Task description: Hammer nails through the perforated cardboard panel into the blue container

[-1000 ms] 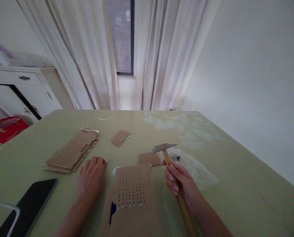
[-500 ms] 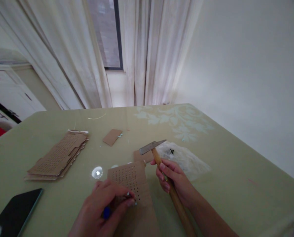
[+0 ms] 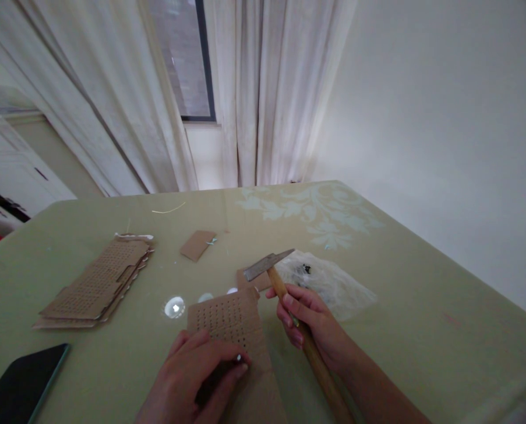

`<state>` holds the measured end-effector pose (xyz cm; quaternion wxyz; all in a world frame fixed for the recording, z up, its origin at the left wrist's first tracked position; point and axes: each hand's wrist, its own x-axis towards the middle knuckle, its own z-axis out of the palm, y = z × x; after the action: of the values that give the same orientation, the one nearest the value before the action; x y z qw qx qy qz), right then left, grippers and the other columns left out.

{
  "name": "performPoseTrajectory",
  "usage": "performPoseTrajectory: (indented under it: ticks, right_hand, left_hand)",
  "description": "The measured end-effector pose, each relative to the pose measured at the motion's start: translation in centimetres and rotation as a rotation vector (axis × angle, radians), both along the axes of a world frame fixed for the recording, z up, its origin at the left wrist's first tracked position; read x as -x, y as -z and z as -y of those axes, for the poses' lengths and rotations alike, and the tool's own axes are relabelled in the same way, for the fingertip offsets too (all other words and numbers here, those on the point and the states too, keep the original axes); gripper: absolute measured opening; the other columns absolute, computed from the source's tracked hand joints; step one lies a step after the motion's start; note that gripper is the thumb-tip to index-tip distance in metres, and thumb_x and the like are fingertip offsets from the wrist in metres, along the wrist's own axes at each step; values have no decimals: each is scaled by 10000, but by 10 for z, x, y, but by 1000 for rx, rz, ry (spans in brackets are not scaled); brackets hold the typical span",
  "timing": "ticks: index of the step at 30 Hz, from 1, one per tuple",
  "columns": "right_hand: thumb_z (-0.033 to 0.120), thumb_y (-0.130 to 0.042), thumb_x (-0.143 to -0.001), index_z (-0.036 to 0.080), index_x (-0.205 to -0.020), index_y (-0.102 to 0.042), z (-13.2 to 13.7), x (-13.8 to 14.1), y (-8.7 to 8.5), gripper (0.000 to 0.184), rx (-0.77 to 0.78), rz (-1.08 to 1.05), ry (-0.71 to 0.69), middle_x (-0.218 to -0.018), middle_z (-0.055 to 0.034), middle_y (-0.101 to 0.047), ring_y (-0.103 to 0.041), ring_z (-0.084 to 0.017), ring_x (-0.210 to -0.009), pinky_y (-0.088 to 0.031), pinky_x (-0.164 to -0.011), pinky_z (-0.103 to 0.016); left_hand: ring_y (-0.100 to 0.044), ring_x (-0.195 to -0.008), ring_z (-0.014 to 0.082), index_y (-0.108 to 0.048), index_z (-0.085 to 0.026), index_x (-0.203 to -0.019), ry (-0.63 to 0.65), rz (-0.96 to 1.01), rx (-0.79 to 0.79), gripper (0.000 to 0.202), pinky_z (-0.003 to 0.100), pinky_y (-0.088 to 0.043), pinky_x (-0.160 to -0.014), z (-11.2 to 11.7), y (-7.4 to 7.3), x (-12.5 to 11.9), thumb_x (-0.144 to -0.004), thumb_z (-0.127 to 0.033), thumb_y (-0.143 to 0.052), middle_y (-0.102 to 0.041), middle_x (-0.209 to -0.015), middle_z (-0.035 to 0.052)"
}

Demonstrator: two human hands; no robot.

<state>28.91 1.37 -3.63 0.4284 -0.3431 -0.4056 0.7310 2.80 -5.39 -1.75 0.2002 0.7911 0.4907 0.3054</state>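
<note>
Left hand (image 3: 192, 371): thumb and index finger pinched on small nail (image 3: 239, 357), above near-centre perforated cardboard (image 3: 260, 377); nail tip hidden, contact with cardboard cannot be told. Right hand (image 3: 311, 318): fingers clamped around hammer (image 3: 318, 365) by its wooden handle, right of the cardboard, head at far end. Clear plastic bag (image 3: 342, 288) lies just beyond right hand. Cardboard stack (image 3: 95, 277) at left; dark flat device (image 3: 25, 383) near left.

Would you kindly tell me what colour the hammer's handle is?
The handle is yellowish brown, seen best in the head view.
</note>
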Motion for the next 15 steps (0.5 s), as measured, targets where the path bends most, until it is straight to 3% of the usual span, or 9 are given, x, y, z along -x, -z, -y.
performPoseTrajectory:
  ticks: [7, 15]
  right_hand:
    - [484, -763, -1033, 172, -1130, -774, 0, 0, 0, 327, -19, 18, -13, -740, 54, -559, -418, -42, -458, -347, -424, -162]
    - [541, -753, -1036, 169, -1132, -738, 2, -9, -9, 384, -104, 74, -45, -687, 82, -497, -336, -42, -431, -279, -400, -172]
  left_hand:
    - [-738, -830, 180, -780, -344, -1008, -38, 53, 3, 189, 283, -547, -837, 2, 1, -4, -1091, -433, -636, -788, -884, -44]
    - [-731, -855, 199, -749, -344, -1006, 25, -29, -29, 129, 334, -512, -854, 0, -5, -9, -1045, -261, -659, -801, -908, -75]
